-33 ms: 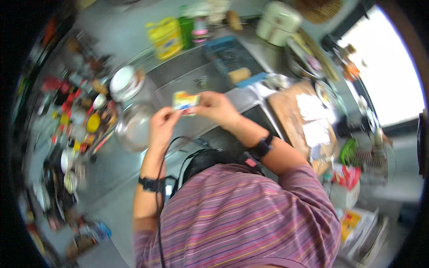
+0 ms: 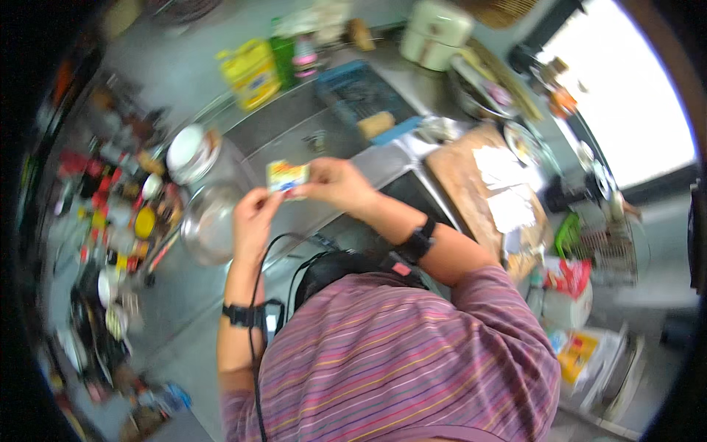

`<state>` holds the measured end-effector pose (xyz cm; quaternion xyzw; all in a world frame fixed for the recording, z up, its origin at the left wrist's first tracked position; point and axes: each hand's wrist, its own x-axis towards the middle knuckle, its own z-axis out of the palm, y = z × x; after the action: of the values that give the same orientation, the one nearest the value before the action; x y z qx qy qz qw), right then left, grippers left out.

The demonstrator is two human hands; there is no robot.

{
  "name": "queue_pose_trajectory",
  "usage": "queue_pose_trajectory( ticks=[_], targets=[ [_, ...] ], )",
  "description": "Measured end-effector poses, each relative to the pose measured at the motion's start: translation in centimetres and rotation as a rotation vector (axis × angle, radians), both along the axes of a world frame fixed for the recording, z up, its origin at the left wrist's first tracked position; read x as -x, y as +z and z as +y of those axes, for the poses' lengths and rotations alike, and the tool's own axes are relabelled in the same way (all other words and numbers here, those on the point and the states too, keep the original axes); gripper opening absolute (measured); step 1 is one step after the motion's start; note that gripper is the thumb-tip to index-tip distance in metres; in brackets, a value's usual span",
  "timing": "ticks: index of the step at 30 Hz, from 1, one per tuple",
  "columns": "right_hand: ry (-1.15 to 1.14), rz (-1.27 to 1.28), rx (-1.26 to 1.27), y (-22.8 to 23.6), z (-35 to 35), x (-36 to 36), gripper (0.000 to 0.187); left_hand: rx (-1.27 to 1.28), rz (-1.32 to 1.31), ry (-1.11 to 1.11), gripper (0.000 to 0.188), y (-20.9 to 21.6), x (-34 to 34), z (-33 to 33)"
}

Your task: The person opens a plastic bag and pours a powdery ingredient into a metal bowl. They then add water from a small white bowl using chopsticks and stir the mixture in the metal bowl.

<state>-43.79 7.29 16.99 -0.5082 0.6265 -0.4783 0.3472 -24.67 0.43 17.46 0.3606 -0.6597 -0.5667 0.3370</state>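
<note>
A small packet [image 2: 286,177], yellow and white with red and blue print, is stretched between my two hands above the counter's sink side. My left hand [image 2: 254,214] pinches its lower left edge between thumb and fingers. On the other side, my right hand [image 2: 337,184] grips the right edge, with the thumb toward the packet. Whether the packet is torn or whole is too blurred to tell. Just left of my left hand stands a shiny metal bowl [image 2: 213,225], with something pale at its bottom.
A sink [image 2: 272,132] lies beyond my hands, with a blue basket [image 2: 361,92] at its right. A yellow jug [image 2: 250,74] stands behind it. On the right, white sheets lie on a wooden cutting board [image 2: 460,173]. Bottles and jars [image 2: 145,222] crowd the left.
The whole view has shifted, so my hands, the packet and the surroundings sit a little farther left in the picture. Both hands still hold the packet.
</note>
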Motion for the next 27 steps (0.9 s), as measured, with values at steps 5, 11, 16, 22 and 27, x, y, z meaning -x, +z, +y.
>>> queue_pose_trajectory(
  ticks=[5,11,16,22,27],
  targets=[
    [-0.018,-0.163,-0.074,-0.4,1.0,1.0,0.023,-0.105,0.064,-0.111,0.012,-0.1,2.0,0.0],
    [-0.052,-0.281,-0.089,-0.5,2.0,2.9,0.021,-0.136,0.113,-0.203,0.011,-0.8,4.7,-0.3],
    [-0.133,-0.26,-0.059,0.3,2.3,3.1,0.022,-0.082,0.036,-0.108,0.018,-0.6,5.9,0.3],
    [-0.137,-0.267,0.013,0.7,1.7,2.0,0.022,-0.248,0.157,-0.175,0.029,-0.4,4.7,0.4],
    [-0.036,-0.174,0.052,-0.4,0.8,0.3,0.035,-0.28,0.287,-0.123,0.024,-1.8,2.8,-0.2]
  ],
)
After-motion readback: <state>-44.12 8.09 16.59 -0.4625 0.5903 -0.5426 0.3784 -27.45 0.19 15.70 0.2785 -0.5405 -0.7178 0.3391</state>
